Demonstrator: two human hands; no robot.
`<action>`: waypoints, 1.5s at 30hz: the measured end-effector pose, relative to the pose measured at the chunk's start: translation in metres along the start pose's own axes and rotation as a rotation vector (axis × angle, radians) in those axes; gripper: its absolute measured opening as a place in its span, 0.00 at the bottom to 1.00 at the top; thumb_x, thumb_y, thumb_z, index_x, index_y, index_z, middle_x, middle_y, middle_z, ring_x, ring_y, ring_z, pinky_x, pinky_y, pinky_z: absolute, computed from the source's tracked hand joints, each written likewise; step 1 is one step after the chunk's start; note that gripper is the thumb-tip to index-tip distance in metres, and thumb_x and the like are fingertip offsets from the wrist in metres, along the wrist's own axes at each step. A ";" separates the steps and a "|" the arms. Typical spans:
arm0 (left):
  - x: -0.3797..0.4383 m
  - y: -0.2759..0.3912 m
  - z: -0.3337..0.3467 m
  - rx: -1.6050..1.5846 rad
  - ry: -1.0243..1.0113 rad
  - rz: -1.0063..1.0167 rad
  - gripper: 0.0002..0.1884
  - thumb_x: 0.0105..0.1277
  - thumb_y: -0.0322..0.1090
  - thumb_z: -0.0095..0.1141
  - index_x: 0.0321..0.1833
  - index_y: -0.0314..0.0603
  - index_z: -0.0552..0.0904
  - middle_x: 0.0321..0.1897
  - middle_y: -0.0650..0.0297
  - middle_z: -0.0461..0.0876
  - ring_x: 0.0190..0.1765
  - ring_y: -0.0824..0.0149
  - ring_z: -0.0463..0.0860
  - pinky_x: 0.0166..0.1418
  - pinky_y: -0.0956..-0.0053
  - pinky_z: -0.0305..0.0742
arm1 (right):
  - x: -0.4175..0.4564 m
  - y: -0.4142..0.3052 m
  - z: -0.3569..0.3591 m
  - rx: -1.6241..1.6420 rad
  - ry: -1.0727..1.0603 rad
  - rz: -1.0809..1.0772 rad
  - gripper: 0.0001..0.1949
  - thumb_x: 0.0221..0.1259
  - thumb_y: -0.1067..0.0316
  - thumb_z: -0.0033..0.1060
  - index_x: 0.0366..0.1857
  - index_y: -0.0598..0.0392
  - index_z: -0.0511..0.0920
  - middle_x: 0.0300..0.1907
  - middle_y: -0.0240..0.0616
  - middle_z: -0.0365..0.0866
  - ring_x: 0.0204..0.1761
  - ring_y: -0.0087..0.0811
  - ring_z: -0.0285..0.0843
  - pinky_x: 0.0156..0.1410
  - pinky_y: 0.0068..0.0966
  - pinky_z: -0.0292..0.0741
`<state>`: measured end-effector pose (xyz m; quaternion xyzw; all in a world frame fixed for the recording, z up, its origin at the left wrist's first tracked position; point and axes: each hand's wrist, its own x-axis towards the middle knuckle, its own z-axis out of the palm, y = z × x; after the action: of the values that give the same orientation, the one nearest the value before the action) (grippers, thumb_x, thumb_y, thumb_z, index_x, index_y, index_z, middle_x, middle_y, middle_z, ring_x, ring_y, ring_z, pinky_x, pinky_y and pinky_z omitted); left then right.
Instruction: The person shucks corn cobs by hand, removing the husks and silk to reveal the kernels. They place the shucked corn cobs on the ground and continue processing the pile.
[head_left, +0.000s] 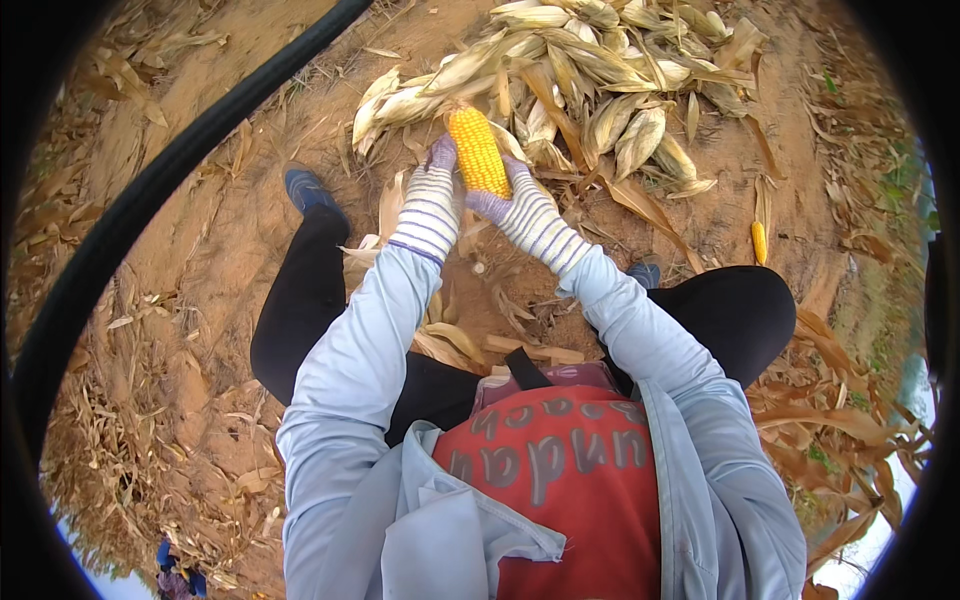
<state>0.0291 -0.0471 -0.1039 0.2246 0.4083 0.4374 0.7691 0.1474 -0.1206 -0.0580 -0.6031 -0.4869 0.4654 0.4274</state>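
Observation:
A husked ear of yellow corn (478, 152) is held up between my two gloved hands, its tip pointing away from me. My left hand (439, 184), in a white and purple striped knit glove, grips its left side near the upper end; those fingertips are partly hidden behind the ear. Around the lower end on the right, my right hand (517, 199) in a matching glove closes on the ear. Just beyond both hands lies a heap of corn ears in dry husks (577, 82). Pale loose husks (391, 206) lie on the ground beside my left wrist.
Reddish bare soil (217, 247) strewn with husk scraps surrounds me. A single husked ear (760, 241) lies to the right, beyond my bent knee. Dry stalks and leaves (840, 420) line the right side. A dark curved bar (180, 150) crosses the upper left. Another person (176, 570) is far off, lower left.

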 end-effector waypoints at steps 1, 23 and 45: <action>0.001 -0.003 -0.002 0.134 -0.020 0.044 0.23 0.66 0.47 0.51 0.56 0.36 0.70 0.44 0.52 0.78 0.48 0.52 0.78 0.54 0.54 0.74 | 0.002 0.003 -0.001 0.065 -0.012 0.017 0.26 0.55 0.61 0.64 0.55 0.59 0.65 0.47 0.39 0.74 0.46 0.29 0.73 0.50 0.25 0.74; -0.056 -0.025 0.032 0.758 -0.350 0.385 0.09 0.63 0.25 0.53 0.45 0.32 0.77 0.44 0.59 0.80 0.42 0.71 0.78 0.49 0.79 0.73 | -0.008 0.015 -0.047 1.301 0.255 0.388 0.23 0.57 0.53 0.60 0.49 0.56 0.65 0.42 0.47 0.73 0.44 0.43 0.74 0.51 0.43 0.74; -0.021 0.013 -0.030 0.586 -0.040 -0.143 0.14 0.64 0.35 0.53 0.40 0.29 0.67 0.36 0.52 0.74 0.42 0.53 0.79 0.49 0.69 0.76 | -0.052 0.077 -0.248 1.273 1.062 -0.027 0.36 0.57 0.36 0.47 0.57 0.58 0.61 0.56 0.51 0.66 0.56 0.45 0.68 0.62 0.44 0.68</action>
<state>-0.0078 -0.0592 -0.1022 0.4163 0.5165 0.2410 0.7083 0.3999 -0.2002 -0.0751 -0.3797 0.1292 0.2999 0.8656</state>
